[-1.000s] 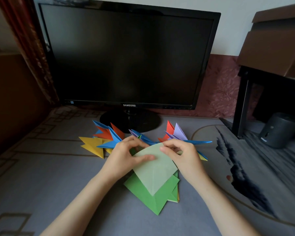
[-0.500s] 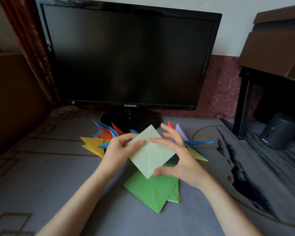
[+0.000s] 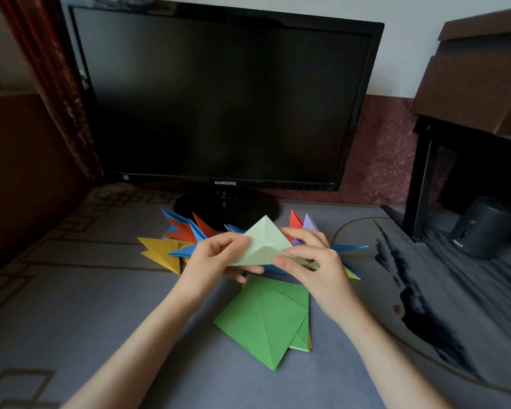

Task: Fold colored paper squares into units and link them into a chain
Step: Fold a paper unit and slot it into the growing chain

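Folding the pale green paper [image 3: 264,242] well needs a neat crease. The left hand [image 3: 216,261] and right hand [image 3: 319,267] hold it up off the worktop [image 3: 101,290], fingers [image 3: 307,251] clamped on its low corners. I would line up the edges between the fingers first, then press. Green squares [image 3: 263,317] lie below the fingers, and folded units [image 3: 183,231] lie behind them.

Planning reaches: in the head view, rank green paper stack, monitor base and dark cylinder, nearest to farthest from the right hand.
1. green paper stack, just below the right hand.
2. monitor base, behind, left.
3. dark cylinder, far right.
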